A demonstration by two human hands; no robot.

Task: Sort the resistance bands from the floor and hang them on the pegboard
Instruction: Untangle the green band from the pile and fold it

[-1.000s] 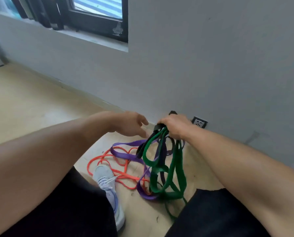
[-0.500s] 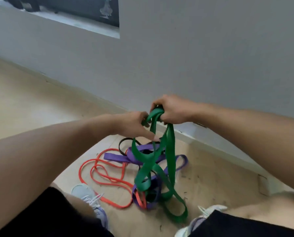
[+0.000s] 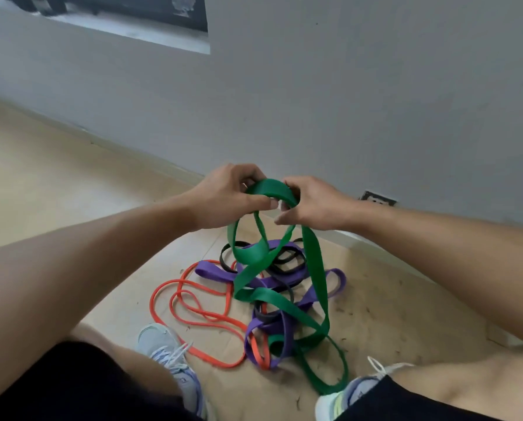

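Observation:
A wide green resistance band (image 3: 314,262) hangs from both hands above a tangle on the floor. My left hand (image 3: 228,197) pinches its top loop from the left, and my right hand (image 3: 313,205) grips the same loop from the right. Its lower loops trail down through the pile to my right shoe. Under it lie a purple band (image 3: 211,272), a thin black band (image 3: 287,258) and a thin orange band (image 3: 175,302), all tangled together. No pegboard is in view.
I crouch on a pale wooden floor (image 3: 56,183) close to a grey wall (image 3: 345,101). A wall socket (image 3: 378,199) sits low behind my right hand. My shoes (image 3: 172,354) flank the pile. A dark window frame (image 3: 151,10) is top left.
My left hand has taken hold of the green band's top loop beside the right hand. Both hands have lifted the band higher, and the black band dropped back into the pile.

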